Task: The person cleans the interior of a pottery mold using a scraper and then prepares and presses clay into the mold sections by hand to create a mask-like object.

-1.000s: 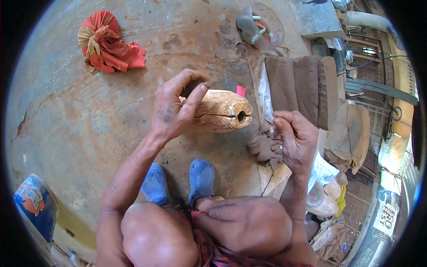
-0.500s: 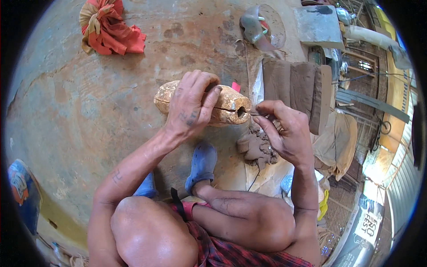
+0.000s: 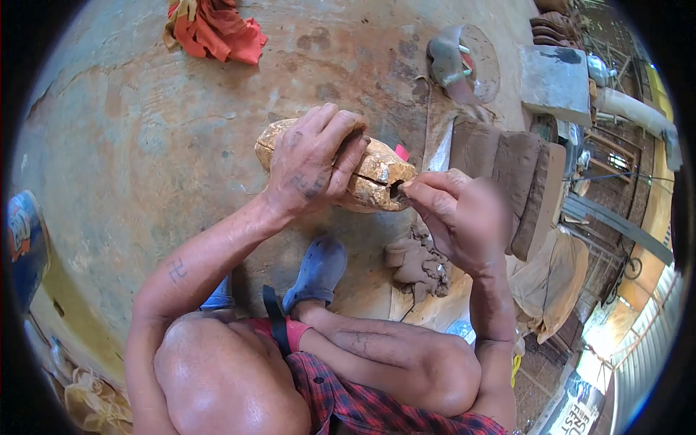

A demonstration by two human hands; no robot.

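Note:
A tan, log-shaped clay mould (image 3: 377, 174) with a seam along its side and a dark hole at its right end lies on the concrete floor. My left hand (image 3: 312, 163) grips it from above, fingers wrapped over the top. My right hand (image 3: 457, 214) is pinched at the hole, fingertips touching the mould's end; whether a thin tool is between them I cannot tell. A lump of wet grey clay (image 3: 417, 264) sits on the floor just below my right hand.
Dark clay slabs (image 3: 507, 174) stand to the right. A red cloth (image 3: 214, 29) lies at the top left, a grey vessel (image 3: 453, 61) and a concrete block (image 3: 554, 83) at the top right. My blue shoes (image 3: 315, 272) and knees fill the lower middle.
My left hand closed more fully over the mould. My right hand moved up from the clay lump to the hole at the mould's end.

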